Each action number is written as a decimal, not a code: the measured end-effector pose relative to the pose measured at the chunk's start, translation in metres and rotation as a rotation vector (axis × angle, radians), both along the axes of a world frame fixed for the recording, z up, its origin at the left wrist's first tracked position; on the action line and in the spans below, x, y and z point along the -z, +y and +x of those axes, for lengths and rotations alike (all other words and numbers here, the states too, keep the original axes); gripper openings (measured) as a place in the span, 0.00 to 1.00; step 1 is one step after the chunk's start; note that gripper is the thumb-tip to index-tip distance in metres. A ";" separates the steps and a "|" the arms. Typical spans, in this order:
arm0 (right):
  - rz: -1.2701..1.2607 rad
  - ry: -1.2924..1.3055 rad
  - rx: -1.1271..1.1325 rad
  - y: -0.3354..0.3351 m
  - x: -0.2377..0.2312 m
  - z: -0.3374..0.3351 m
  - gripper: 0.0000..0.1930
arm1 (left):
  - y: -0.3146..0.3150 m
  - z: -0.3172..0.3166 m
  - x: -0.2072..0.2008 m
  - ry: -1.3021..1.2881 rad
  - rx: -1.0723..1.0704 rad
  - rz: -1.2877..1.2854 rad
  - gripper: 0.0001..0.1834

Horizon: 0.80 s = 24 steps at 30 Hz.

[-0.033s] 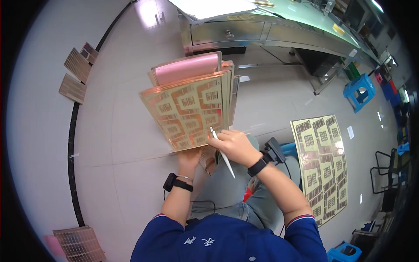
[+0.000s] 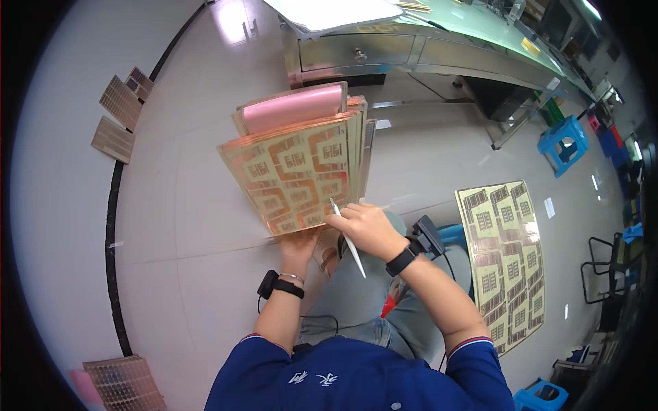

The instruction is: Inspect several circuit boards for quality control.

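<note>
Left hand [image 2: 299, 241], frame centre: grip closed on lower edge of stack of copper-patterned sheets [image 2: 298, 171], fingers under stack, sheets tilted up toward camera. Pink sheet [image 2: 293, 109] shows behind top of stack. Right hand [image 2: 367, 226], just right of stack's lower corner: grip closed around white pen [image 2: 348, 240], tip touching sheet edge. Black wristband on each wrist. Second pile of patterned sheets [image 2: 504, 257] flat on floor, right of frame. Metal desk [image 2: 411, 48] along top. Blue stool [image 2: 563, 142] upper right. Small panels [image 2: 120, 103] on floor, upper left.
</note>
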State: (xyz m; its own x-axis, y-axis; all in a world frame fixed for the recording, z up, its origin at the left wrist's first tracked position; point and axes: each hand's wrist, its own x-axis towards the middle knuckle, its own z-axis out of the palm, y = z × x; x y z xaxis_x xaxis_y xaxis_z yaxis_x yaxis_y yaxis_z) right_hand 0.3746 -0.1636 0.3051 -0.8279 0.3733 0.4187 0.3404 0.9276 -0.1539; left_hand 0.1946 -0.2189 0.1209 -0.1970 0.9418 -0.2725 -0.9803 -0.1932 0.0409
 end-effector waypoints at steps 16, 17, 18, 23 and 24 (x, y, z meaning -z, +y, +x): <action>-0.393 0.331 0.845 -0.050 -0.007 0.243 0.16 | 0.060 -0.023 -0.027 0.395 0.210 -0.037 0.26; -0.317 0.334 0.954 -0.056 0.000 0.268 0.14 | 0.060 -0.017 -0.028 0.453 0.271 0.030 0.26; -0.230 0.302 1.050 -0.065 0.005 0.296 0.14 | 0.055 -0.007 -0.040 0.511 0.282 0.009 0.25; -0.171 0.222 1.435 -0.125 0.018 0.412 0.13 | 0.033 0.018 -0.098 0.718 0.257 0.088 0.23; -0.165 0.198 1.542 -0.140 0.029 0.437 0.13 | 0.031 0.027 -0.113 0.765 0.225 0.134 0.23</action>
